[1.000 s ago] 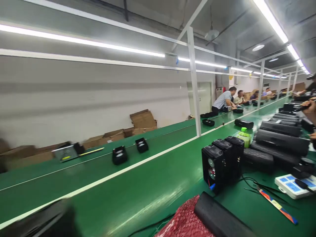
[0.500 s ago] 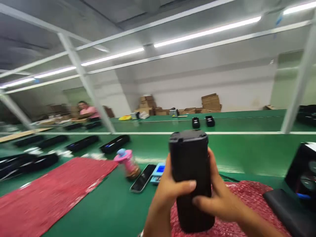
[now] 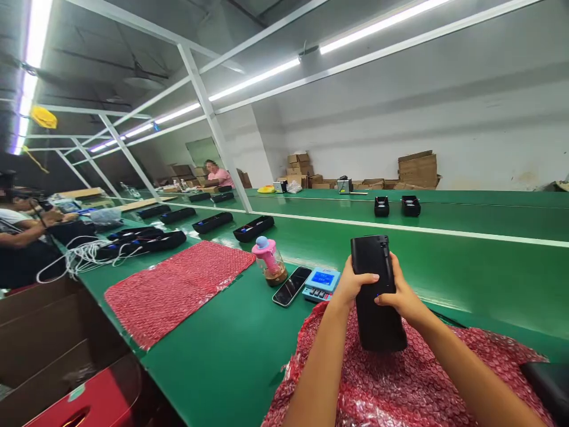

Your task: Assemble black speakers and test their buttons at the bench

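Both hands are closed round a black oblong speaker-like case, held upright above a sheet of red bubble wrap. My left hand grips its left side, with the thumb laid across the near face. From the right side my right hand holds it, thumb on the same face by a tiny blue light. The fingers behind the case are partly hidden. A blue device with a lit screen lies left of my hands, beside a dark phone.
A jar with a pink lid stands by the phone. Another red bubble wrap sheet lies at left on the green table. Black open shells and white cables sit farther off. A co-worker is at far left.
My view has swung left and down, bringing the co-worker and cables into sight. The black case has turned, showing its right edge strip; both hands still hold it.
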### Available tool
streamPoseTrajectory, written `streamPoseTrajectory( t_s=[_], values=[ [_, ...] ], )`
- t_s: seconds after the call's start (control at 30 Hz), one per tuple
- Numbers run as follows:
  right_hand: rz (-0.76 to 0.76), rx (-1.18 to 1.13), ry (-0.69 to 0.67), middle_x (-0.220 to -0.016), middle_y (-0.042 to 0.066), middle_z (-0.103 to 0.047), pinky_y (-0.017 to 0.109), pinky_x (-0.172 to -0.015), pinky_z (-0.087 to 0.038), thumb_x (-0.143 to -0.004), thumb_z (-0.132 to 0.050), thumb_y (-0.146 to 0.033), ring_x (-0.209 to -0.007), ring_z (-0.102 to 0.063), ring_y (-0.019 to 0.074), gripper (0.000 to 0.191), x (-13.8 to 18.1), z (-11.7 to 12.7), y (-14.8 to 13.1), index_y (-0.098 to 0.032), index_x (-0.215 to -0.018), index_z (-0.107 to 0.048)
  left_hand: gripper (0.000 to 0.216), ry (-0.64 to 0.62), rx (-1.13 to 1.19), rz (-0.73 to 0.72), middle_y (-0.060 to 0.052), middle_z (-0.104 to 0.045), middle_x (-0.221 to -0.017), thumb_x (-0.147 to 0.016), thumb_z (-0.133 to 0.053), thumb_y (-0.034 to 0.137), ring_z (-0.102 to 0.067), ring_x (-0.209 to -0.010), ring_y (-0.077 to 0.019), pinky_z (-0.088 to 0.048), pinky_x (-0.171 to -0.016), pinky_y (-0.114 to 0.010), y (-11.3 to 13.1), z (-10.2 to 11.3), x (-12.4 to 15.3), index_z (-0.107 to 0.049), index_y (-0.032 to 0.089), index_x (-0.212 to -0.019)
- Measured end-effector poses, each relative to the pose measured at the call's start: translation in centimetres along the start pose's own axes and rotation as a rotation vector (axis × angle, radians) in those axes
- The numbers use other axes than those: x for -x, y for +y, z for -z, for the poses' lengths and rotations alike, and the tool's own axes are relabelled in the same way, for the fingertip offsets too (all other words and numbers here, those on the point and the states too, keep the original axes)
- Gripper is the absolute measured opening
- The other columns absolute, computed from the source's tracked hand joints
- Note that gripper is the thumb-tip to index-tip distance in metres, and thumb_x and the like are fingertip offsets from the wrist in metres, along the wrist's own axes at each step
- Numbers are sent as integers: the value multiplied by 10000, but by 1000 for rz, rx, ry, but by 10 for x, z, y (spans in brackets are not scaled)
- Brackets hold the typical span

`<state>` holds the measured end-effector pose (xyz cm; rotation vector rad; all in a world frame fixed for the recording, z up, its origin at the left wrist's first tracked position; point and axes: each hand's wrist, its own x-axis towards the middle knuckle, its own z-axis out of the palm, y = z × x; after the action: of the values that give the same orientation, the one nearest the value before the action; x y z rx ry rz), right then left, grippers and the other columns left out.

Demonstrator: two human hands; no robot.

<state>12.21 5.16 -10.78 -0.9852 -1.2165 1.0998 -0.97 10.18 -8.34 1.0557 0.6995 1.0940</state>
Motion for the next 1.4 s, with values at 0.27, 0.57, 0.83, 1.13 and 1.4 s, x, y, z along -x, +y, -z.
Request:
streamPoseTrajectory(
  t_s=[0.27, 0.57, 0.83, 1.13, 1.4],
  values=[
    [-55, -125, 120, -1455, 96, -359, 475, -1043, -399, -518, -685, -293, -1238, -461, 306, 1142, -3, -4, 18, -253, -1499, -102, 762, 72, -8, -22, -76, -659, -988, -400, -788, 124, -617, -861, -221, -500, -808, -345, -12, -5, -2, -521, 148, -1114],
    [-56, -160, 304, -1365, 116, -472, 455, -980, -469, -527, -701, -307, -1134, -549, 307, 1091, -1, -13, 25, -210, -1489, -196, 735, 130, 10, -32, -55, -655, -917, -412, -760, 151, -611, -786, -197, -494, -777, -327, -22, -5, -10, -524, 143, -1108],
    [-40, -156, 322, -1380, 99, -469, 460, -1039, -426, -534, -695, -302, -1190, -514, 307, 1031, -2, -13, 29, -215, -1468, -267, 752, 157, -7, -34, -62, -656, -946, -425, -762, 145, -619, -810, -206, -501, -786, -330, -24, -2, -11, -510, 146, -1133],
    [-42, -135, 311, -1407, 106, -441, 486, -1075, -389, -531, -686, -322, -1222, -490, 320, 1052, -3, -12, 28, -207, -1476, -237, 785, 143, 0, -29, -70, -644, -959, -415, -766, 162, -610, -828, -210, -490, -824, -348, -23, -3, -10, -490, 144, -1150],
    [-29, -126, 268, -1434, 95, -394, 476, -1090, -366, -558, -649, -322, -1248, -460, 322, 1028, -3, -14, 27, -231, -1477, -196, 699, 197, -17, -35, -57, -667, -919, -431, -752, 127, -620, -803, -220, -505, -789, -341, -22, -4, -12, -538, 160, -1095]
  ],
)
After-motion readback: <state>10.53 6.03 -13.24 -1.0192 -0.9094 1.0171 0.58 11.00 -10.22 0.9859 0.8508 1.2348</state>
